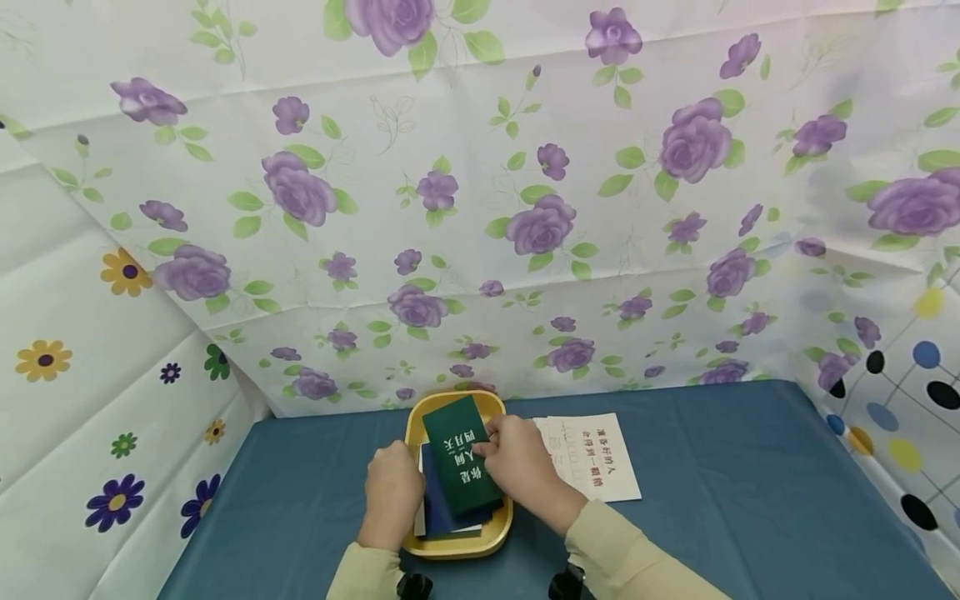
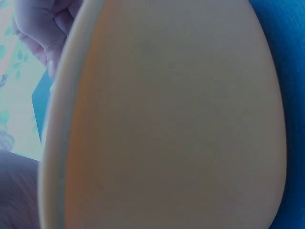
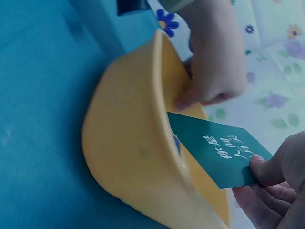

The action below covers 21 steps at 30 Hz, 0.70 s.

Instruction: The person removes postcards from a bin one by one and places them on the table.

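Note:
A green card (image 1: 459,458) with white Chinese characters is pinched between the thumb and fingers of my right hand (image 1: 517,458). It slants over the yellow plastic basket (image 1: 491,546), its lower end inside the rim in the right wrist view. Beneath it lie a blue card (image 1: 437,504) and paler cards, partly covered. My left hand (image 1: 393,487) grips the basket's left rim with curled fingers, its thumb reaching inside (image 3: 212,71). The basket wall (image 2: 176,114) fills most of the left wrist view.
White cards (image 1: 600,458) with red and faint characters lie on the blue tablecloth (image 1: 712,492) right of the basket. A flowered sheet (image 1: 480,208) rises behind the table, with patterned sheets at both sides.

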Each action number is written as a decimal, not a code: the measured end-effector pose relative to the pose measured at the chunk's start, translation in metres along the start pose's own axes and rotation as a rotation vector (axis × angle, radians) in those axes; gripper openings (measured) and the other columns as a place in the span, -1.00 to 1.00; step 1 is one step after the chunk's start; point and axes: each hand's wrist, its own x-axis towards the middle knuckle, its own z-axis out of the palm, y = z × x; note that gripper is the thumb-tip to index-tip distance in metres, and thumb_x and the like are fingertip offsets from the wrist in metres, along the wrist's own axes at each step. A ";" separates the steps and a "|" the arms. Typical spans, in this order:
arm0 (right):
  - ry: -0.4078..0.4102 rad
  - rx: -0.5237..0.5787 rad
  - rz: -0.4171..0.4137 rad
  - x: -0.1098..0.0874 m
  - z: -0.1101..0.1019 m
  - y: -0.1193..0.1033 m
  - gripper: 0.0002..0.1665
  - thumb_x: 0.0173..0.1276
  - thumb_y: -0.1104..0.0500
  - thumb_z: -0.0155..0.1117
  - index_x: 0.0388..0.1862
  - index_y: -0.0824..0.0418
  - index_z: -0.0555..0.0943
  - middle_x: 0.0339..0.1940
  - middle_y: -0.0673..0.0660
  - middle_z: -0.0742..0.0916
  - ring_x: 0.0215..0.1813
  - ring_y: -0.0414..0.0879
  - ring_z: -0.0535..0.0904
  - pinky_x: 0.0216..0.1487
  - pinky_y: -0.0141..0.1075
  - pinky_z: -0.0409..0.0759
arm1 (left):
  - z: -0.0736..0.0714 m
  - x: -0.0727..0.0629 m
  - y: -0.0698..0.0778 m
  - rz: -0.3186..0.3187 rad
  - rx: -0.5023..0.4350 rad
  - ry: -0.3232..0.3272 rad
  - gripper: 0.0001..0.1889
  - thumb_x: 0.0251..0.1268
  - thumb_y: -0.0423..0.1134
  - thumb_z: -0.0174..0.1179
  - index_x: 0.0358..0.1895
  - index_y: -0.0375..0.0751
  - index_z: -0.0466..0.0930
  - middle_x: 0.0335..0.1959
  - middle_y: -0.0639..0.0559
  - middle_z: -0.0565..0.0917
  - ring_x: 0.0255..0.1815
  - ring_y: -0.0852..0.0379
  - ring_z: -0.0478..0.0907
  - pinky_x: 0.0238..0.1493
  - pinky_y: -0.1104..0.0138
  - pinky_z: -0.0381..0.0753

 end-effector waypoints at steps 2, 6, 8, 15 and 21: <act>0.005 0.016 0.013 0.002 -0.007 0.002 -0.52 0.24 0.12 0.31 -0.67 0.08 0.20 -0.74 -0.06 0.15 -0.74 -0.25 0.13 -0.65 -0.42 0.09 | 0.000 0.000 0.000 -0.002 0.004 0.006 -0.92 0.07 -0.43 0.23 -0.39 -0.42 0.58 -0.63 -0.18 0.59 -0.68 -0.01 0.59 -0.76 0.26 0.49; 0.042 0.035 0.042 0.003 -0.023 0.007 -0.75 0.24 0.09 0.31 -0.53 0.12 0.46 -0.82 -0.09 0.33 -0.77 -0.27 0.26 -0.67 -0.43 0.15 | 0.001 -0.001 0.001 -0.005 0.010 0.028 -0.93 0.04 -0.44 0.25 -0.42 -0.41 0.57 -0.63 -0.18 0.59 -0.67 -0.04 0.59 -0.75 0.25 0.49; 0.070 0.038 0.061 0.003 -0.032 0.010 -0.82 0.22 0.08 0.32 -0.41 0.16 0.57 -0.79 -0.07 0.45 -0.75 -0.26 0.35 -0.66 -0.43 0.25 | 0.002 -0.001 0.000 -0.006 0.010 0.033 -0.93 0.03 -0.45 0.25 -0.42 -0.40 0.57 -0.63 -0.19 0.59 -0.67 -0.04 0.60 -0.74 0.24 0.50; 0.141 0.007 0.114 0.003 -0.066 0.028 -0.61 0.22 0.07 0.33 -0.63 0.09 0.33 -0.79 -0.01 0.22 -0.74 -0.18 0.11 -0.64 -0.37 0.08 | 0.003 -0.001 0.001 -0.001 0.006 0.037 -0.94 0.04 -0.47 0.23 -0.42 -0.42 0.57 -0.63 -0.19 0.59 -0.68 -0.03 0.59 -0.77 0.25 0.47; 0.168 0.020 0.148 0.001 -0.096 0.044 -0.72 0.22 0.09 0.32 -0.16 0.22 0.63 -0.60 0.09 0.60 -0.68 -0.14 0.37 -0.60 -0.34 0.25 | 0.001 -0.002 0.002 -0.014 0.002 0.019 -0.92 0.04 -0.46 0.23 -0.38 -0.44 0.58 -0.60 -0.19 0.61 -0.65 -0.03 0.61 -0.74 0.24 0.51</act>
